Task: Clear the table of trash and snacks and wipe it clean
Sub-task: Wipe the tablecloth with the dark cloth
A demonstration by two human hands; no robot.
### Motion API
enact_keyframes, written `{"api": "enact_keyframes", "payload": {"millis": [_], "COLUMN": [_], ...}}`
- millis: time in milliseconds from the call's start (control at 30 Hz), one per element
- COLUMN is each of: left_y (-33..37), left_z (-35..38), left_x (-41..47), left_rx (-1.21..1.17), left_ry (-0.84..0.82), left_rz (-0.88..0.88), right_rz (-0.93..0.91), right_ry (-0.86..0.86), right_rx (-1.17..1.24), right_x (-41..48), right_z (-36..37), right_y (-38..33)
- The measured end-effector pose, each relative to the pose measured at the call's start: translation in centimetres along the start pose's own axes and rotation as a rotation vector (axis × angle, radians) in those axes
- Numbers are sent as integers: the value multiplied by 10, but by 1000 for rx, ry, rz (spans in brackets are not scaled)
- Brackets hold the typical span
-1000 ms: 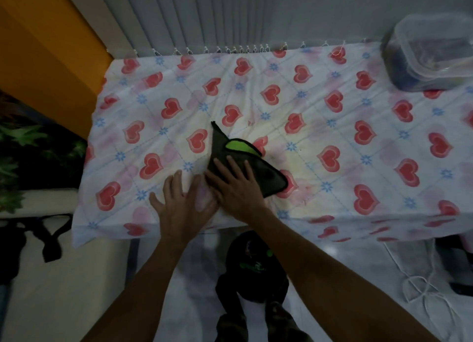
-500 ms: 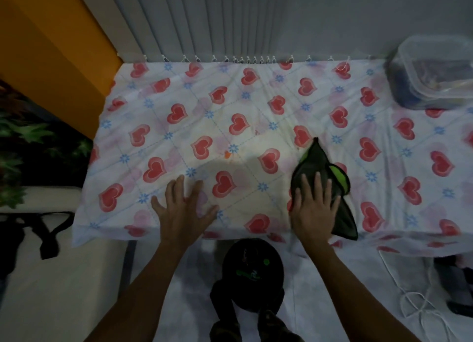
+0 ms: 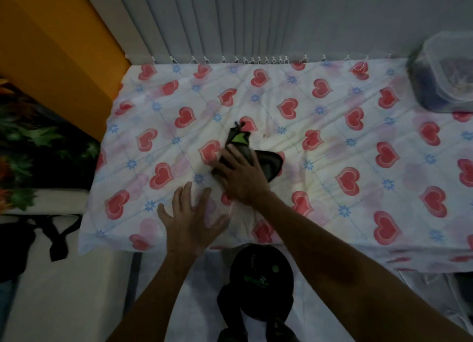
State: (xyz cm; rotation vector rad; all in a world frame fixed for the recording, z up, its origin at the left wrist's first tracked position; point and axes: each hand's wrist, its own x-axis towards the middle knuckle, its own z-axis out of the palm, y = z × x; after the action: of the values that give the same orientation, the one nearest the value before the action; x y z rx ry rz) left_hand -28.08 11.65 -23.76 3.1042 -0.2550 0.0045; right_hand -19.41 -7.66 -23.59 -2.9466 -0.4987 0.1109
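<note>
Left hand flat and spread wide on the tablecloth, near the front edge of the table, holding nothing, only pressing the fabric so that it does not slide. Right hand just beyond, palm down with fingers spread on the cloth, pushing and not gripping.

Half a second ago was more to the right, close to the front edge; now back toward the middle of the table and a little farther from the front edge, beside the left hand. Means a sweep from side to side, so wiping in progress and, by judgement, the last part of the task.

Dark wiping cloth, crumpled, with a bright green patch at the far tip and a small loop or tag sticking up there. Partly hidden under the right hand; lying about in the middle of the table.

No loose trash or snacks to see on the tablecloth. White with red hearts and small blue flowers, wrinkled around the hands.

Farther, at the far right corner, a clear plastic container with dark contents; cannot tell what is inside.
</note>
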Motion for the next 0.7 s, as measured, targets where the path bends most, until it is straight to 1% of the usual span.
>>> {"api": "enact_keyframes", "payload": {"millis": [100, 267, 367, 467, 533, 633, 700], "left_y": [-2, -4, -4, -5, -3, 11, 22], "left_z": [1, 3, 4, 1, -3, -11, -14], "left_x": [-1, 0, 1, 6, 15, 40, 57], "left_rx": [-18, 3, 31, 58, 75, 55, -44], "left_ry": [-30, -53, -71, -64, -23, 75, 107], "left_rz": [-13, -16, -22, -14, 18, 59, 126], "right_rz": [157, 278, 399, 481, 447, 230, 97], "right_ry": [68, 106, 130, 174, 234, 345, 352], "right_rx": [31, 41, 36, 48, 95, 121, 174], "right_x": [0, -16, -31, -42, -44, -45, -41], "right_z": [-3, -11, -13, -19, -23, -19, -16], "right_y": [36, 100, 138, 154, 141, 92, 54]}}
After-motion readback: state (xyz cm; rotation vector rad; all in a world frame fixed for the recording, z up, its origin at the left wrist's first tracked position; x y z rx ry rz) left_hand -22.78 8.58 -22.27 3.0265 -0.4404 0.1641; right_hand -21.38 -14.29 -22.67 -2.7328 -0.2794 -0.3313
